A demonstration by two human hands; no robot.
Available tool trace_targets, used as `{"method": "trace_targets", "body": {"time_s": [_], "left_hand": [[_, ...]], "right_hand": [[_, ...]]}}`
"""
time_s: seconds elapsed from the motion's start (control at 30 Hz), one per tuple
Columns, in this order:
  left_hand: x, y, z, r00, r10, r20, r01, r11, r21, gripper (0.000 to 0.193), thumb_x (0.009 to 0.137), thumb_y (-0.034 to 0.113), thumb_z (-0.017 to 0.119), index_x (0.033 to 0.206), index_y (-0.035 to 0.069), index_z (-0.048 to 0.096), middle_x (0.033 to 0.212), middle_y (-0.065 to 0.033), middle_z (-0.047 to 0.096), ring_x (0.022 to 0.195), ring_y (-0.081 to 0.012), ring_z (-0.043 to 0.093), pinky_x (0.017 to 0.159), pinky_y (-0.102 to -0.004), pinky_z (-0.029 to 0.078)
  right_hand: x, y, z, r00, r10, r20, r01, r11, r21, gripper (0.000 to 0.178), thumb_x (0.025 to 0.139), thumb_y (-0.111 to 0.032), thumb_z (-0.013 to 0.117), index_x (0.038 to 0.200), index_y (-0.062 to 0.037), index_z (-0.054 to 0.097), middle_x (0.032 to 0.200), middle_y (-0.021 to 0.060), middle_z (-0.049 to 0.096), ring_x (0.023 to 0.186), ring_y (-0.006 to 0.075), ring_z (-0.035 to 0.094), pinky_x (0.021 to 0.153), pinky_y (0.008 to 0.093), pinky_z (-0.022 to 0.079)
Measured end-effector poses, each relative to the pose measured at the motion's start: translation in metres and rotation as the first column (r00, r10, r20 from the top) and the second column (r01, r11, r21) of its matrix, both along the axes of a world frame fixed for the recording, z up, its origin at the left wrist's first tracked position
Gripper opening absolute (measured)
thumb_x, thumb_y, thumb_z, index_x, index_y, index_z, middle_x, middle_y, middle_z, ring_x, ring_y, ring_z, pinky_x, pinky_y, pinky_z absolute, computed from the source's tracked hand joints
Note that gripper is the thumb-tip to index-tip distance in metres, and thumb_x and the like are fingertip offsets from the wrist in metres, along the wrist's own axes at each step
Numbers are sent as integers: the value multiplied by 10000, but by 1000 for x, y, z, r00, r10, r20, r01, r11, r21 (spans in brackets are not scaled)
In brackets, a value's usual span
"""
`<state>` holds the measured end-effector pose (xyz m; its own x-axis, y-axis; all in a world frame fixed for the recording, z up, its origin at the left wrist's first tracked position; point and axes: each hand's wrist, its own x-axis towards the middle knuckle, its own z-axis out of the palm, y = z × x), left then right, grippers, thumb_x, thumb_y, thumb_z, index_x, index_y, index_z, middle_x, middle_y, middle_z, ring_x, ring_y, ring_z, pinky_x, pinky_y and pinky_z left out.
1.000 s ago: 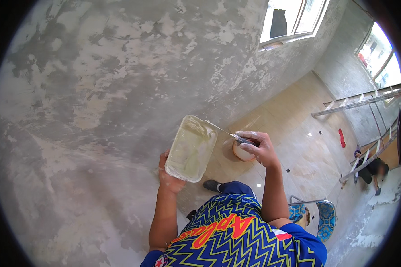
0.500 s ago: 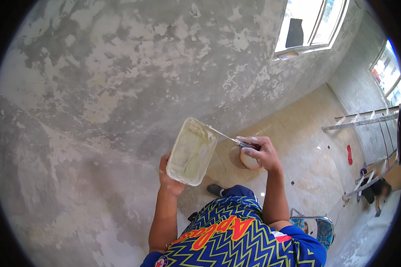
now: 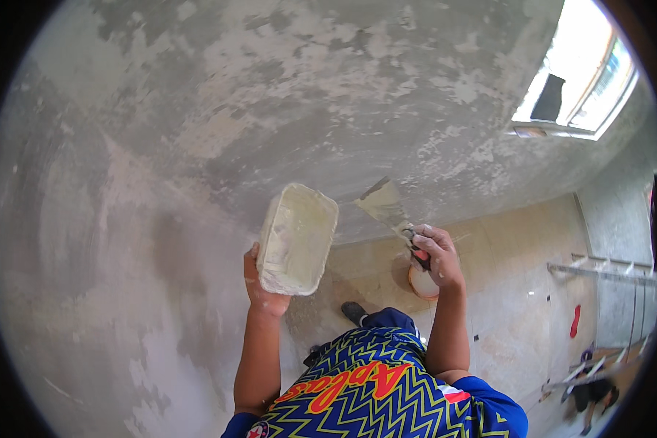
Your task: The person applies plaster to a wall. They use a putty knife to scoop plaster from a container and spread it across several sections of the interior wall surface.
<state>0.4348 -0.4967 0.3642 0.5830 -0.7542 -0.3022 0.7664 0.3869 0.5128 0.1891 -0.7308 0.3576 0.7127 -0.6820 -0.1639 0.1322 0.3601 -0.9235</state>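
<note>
My left hand is closed round the lower left side of a pale rectangular plastic tub, whose inside is smeared with cream-coloured putty. The tub is tilted so that its opening faces me. In my right hand is a putty knife, gripped by its dark and red handle. The wide blade points up and to the left, apart from the tub, with pale putty on it. White putty marks the fingers of my right hand. Ahead rises a grey wall with patchy whitish filler over it.
A round bucket with pale contents stands on the tiled floor below my right hand. A window is set in the wall at upper right. Ladders stand at the right, with another person low beside them. A red object lies on the floor.
The putty knife has come away from the tub's rim, and its blade has turned to show its flat face. The tub has shifted slightly left. My view has turned left.
</note>
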Motion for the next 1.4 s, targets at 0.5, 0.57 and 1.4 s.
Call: {"method": "trace_targets", "body": {"time_s": [0.5, 0.57, 1.4], "left_hand": [[12, 59, -25, 903, 396, 165, -401, 916, -4, 534, 1008, 481, 482, 1349, 87, 599, 1261, -80, 676, 1144, -248, 656, 979, -412, 542], [8, 60, -27, 907, 411, 90, -415, 910, 26, 524, 1008, 473, 489, 1342, 85, 602, 1260, -89, 678, 1146, -249, 657, 980, -416, 542], [20, 78, -65, 864, 502, -27, -493, 857, 151, 502, 989, 492, 484, 1305, 126, 616, 1212, -53, 682, 1124, -245, 652, 973, -424, 534]], "right_hand": [[114, 69, 10, 917, 381, -116, -365, 689, -626, 258, 930, -130, 688, 1139, 21, 671, 740, 147, 567, 622, 180, 487, 608, 322, 446], [125, 78, 12, 909, 368, -195, -399, 634, -662, 248, 929, -122, 679, 1129, 25, 672, 763, 206, 581, 620, 280, 519, 622, 358, 467], [145, 99, -36, 674, 730, -113, -699, 680, 223, 175, 971, -139, 650, 1105, -27, 654, 806, 20, 656, 602, 51, 515, 492, 225, 363]]}}
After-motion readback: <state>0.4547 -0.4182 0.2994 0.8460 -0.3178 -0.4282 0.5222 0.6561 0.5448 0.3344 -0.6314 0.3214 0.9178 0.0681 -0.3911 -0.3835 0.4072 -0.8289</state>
